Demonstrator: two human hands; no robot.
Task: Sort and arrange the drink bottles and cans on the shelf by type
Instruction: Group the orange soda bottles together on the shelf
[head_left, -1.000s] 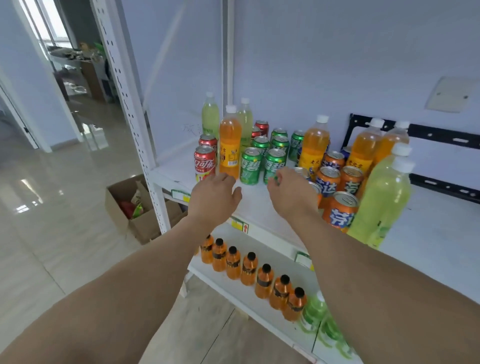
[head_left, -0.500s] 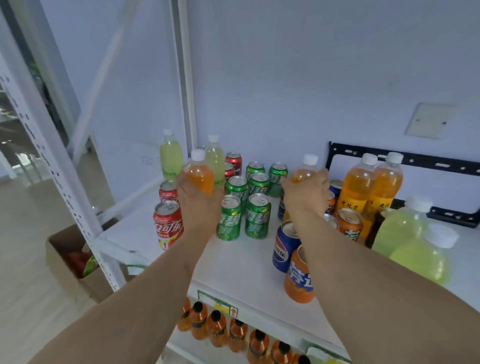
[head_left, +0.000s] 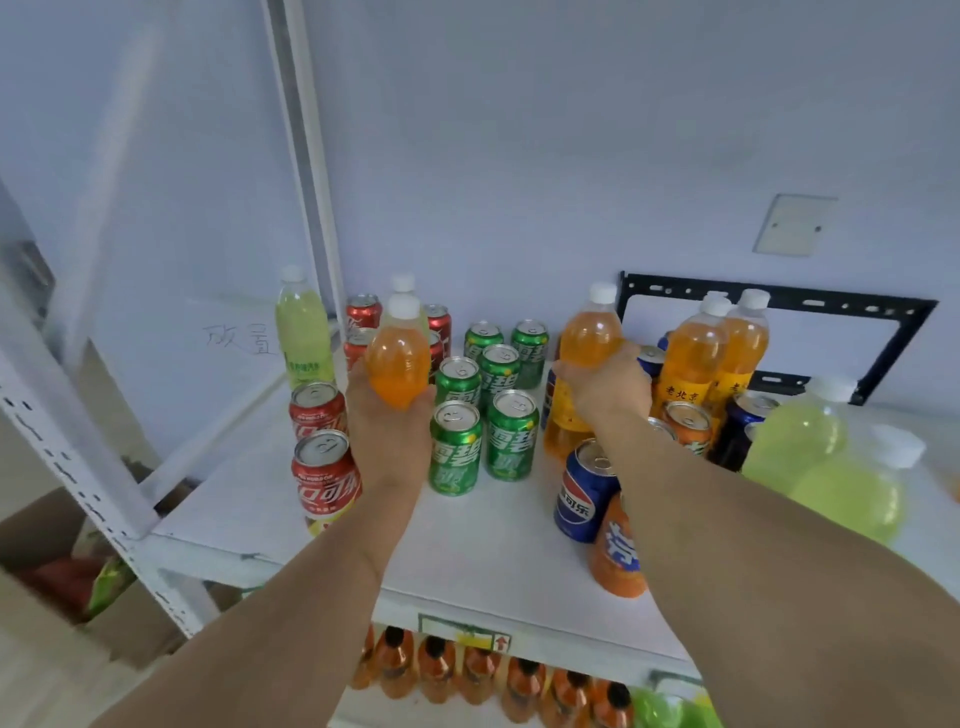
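Roughly halfway: on the shelf (head_left: 493, 551) the green cans (head_left: 485, 400) already stood grouped in the middle and red cans (head_left: 322, 457) at left, but blue and orange cans were mixed at right and green bottles were split. My left hand (head_left: 387, 436) wrapped an orange bottle (head_left: 397, 364), raised beside the red cans. My right hand (head_left: 605, 387) gripped another orange bottle (head_left: 589, 332), near the two orange bottles at back right (head_left: 711, 353).

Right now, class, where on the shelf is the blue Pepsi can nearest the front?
In the head view, the blue Pepsi can stands right of centre near the shelf's front edge, just behind an orange Fanta can and right of the green Sprite cans.
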